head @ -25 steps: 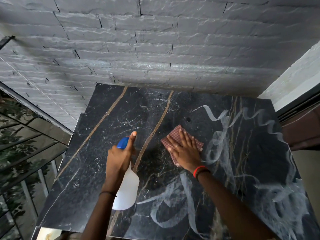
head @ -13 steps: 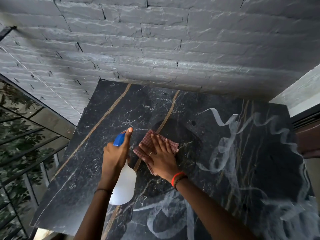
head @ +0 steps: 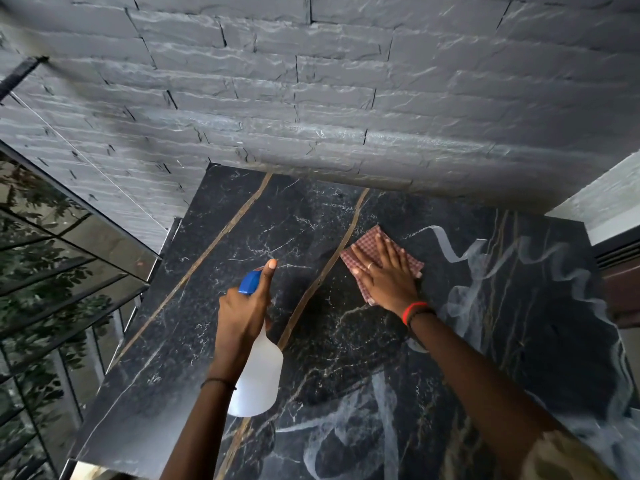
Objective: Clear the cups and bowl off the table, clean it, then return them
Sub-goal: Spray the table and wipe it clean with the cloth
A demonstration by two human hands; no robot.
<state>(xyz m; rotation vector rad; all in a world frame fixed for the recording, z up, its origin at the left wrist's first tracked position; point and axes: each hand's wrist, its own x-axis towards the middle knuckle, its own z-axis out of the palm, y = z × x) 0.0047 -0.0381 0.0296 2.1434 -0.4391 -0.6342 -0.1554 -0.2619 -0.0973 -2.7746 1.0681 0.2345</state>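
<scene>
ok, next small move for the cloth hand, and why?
Probably sweep the checked cloth rightward under the flat right hand: pale streaks cover the right side of the table, while the left hand only grips the spray bottle.

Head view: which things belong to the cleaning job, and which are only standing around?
In the job: table, cloth under the right hand, spray bottle in the left hand.
Not in the job: brick wall, glass panes.

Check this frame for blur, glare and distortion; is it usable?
Head view: left hand, right hand and cloth sharp; wide-angle lens bows the brick wall and table edges; glass panels mirror foliage; pale table streaks may be residue or glare; bottom-right corner blurs.
</scene>
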